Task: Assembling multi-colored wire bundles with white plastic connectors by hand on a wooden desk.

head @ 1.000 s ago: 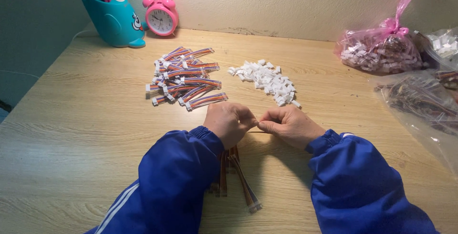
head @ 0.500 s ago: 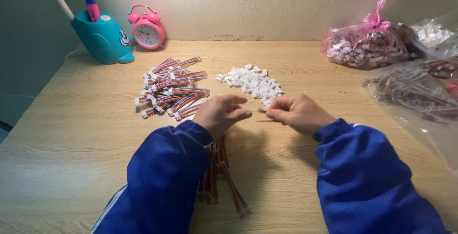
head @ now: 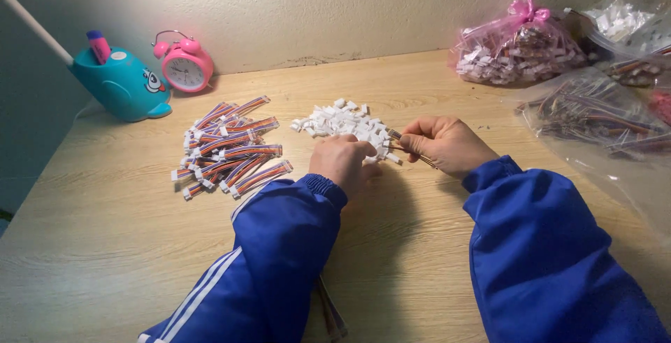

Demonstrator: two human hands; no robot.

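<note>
My left hand (head: 342, 163) rests knuckles-up at the near edge of a heap of small white plastic connectors (head: 342, 123); its fingertips are curled under, and what they pinch is hidden. My right hand (head: 447, 145) pinches a short multi-coloured ribbon wire (head: 395, 137), with its end pointing left toward the white heap. Both arms wear blue sleeves. A pile of ribbon wires fitted with white ends (head: 227, 149) lies to the left of my left hand.
A teal whale-shaped holder (head: 122, 84) and a pink alarm clock (head: 183, 65) stand at the back left by the wall. Tied and open plastic bags of parts (head: 521, 46) and wires (head: 594, 116) fill the right side. More wires lie under my left forearm (head: 332, 315).
Both hands have moved forward from the table's middle to the white connector heap. The view has tilted up and left.
</note>
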